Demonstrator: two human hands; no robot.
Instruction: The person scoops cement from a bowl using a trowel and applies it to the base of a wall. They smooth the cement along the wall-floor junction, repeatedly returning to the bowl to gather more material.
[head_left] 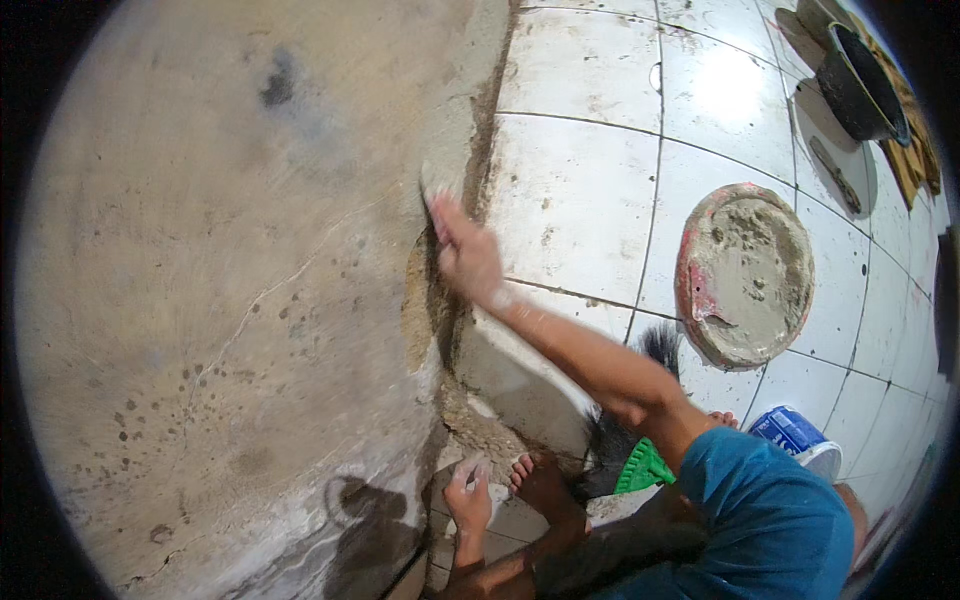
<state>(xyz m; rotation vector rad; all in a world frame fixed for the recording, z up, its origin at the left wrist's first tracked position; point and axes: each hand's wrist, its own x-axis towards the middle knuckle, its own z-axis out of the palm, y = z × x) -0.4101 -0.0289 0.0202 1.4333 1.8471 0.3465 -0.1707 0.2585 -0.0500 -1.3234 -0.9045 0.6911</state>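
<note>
My right hand point(464, 255) reaches up to the base of the concrete wall point(230, 240), its fingers closed on a thin flat tool point(428, 190) that is partly hidden, against a strip of fresh grey mortar point(452, 130) along the wall's edge. The lower part of this strip is rough and broken. My left hand point(468, 495) is lower down beside my bare foot, fingers curled and dusted pale; whether anything is in them I cannot make out.
On the white tiles point(575, 190) at right lie a round mortar pan point(745, 275), a trowel point(835, 175), a black bucket point(858, 80) and brown cloth or sacking point(915, 165). Near my knee are a white-blue pail point(790, 435) and a green broom point(640, 467) with black bristles.
</note>
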